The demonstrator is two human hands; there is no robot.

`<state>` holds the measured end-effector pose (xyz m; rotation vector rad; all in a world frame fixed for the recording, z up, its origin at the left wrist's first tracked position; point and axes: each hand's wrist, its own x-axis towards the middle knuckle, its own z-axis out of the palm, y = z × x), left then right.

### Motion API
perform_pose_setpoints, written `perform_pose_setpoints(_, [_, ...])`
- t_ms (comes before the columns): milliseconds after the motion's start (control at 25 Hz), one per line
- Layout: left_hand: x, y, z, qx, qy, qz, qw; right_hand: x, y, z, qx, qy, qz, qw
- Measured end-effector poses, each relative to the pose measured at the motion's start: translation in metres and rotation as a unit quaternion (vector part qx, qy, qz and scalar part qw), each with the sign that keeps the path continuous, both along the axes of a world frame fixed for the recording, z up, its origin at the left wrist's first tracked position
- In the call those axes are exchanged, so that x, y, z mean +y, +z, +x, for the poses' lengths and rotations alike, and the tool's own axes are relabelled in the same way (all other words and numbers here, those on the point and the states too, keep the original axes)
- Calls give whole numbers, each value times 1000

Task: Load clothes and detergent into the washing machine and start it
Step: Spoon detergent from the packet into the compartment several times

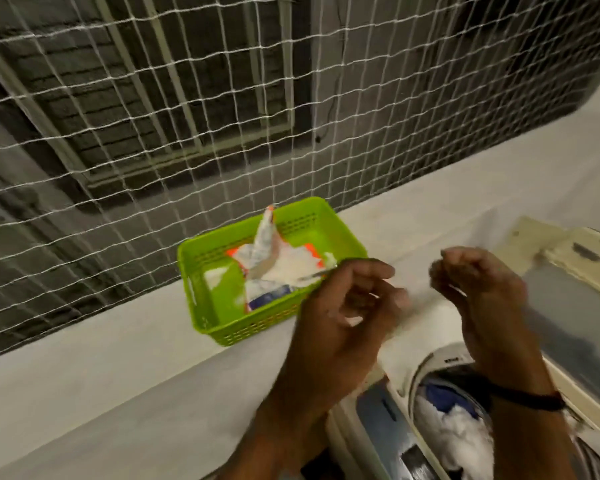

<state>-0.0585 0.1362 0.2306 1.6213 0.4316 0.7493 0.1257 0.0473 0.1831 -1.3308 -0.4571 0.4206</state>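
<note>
Dim, warm indoor light falls from above on a pale ledge [118, 358], leaving the wall behind the white netting [222, 98] on the far side dark and grey. Both hands are smeared by motion blur, the left hand [343, 306] and right hand [482, 289] alike. The green basket [201, 258] is fairly sharp. Straight lines bow towards the edges from wide-angle distortion. The whole picture is soft and grainy.

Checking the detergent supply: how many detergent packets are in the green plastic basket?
1 that I can tell: a torn-open white and orange detergent packet lies in the green plastic basket on the white ledge. Others may be hidden beneath it.
</note>
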Motion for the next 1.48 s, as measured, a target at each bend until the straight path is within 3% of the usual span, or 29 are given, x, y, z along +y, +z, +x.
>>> perform_pose_setpoints(80, [24, 16, -29, -21, 75, 31, 996, 30, 36, -21, -119, 64, -22, 991])
perform_pose_setpoints(160, [57, 16, -51, -9, 183, 37, 982, 62, 60, -38, -243, 126, -90, 958])
perform_pose_setpoints(240, [93, 7, -65, 51, 269, 53, 960, 96, 68, -48, -367, 169, -204, 892])
perform_pose_setpoints(320, [120, -7, -71, 121, 294, 80, 945, 130, 62, -52, -473, 177, -315, 804])
perform_pose_setpoints(480, [133, -22, -61, 167, 267, 137, 939, 173, 35, -44, -558, 231, -455, 654])
perform_pose_setpoints(600, [134, -33, -57, 202, 222, 256, 919, 184, 22, -38, -574, 282, -535, 552])
perform_pose_setpoints(680, [137, -41, -55, 274, 198, 303, 891, 187, 16, -34, -575, 307, -561, 510])
perform_pose_setpoints(760, [137, -49, -51, 352, 172, 326, 860, 187, 12, -32, -577, 317, -568, 494])
perform_pose_setpoints(920, [133, -54, -47, 471, 128, 347, 801, 184, 16, -33, -576, 326, -561, 497])
perform_pose_setpoints(1080, [133, -47, -46, 529, 105, 317, 781, 176, 27, -33, -572, 334, -530, 529])
perform_pose_setpoints(1160, [135, -47, -46, 540, 79, 278, 791, 171, 34, -32, -559, 306, -498, 588])
perform_pose_setpoints(1280, [141, -47, -47, 495, 41, 208, 843, 164, 41, -29, -525, 232, -450, 684])
perform_pose_setpoints(1360, [142, -44, -49, 451, 20, 183, 873, 160, 41, -28, -512, 185, -423, 725])
perform_pose_setpoints(1480, [144, -38, -55, 422, 22, 192, 886, 161, 35, -27, -486, 123, -405, 765])
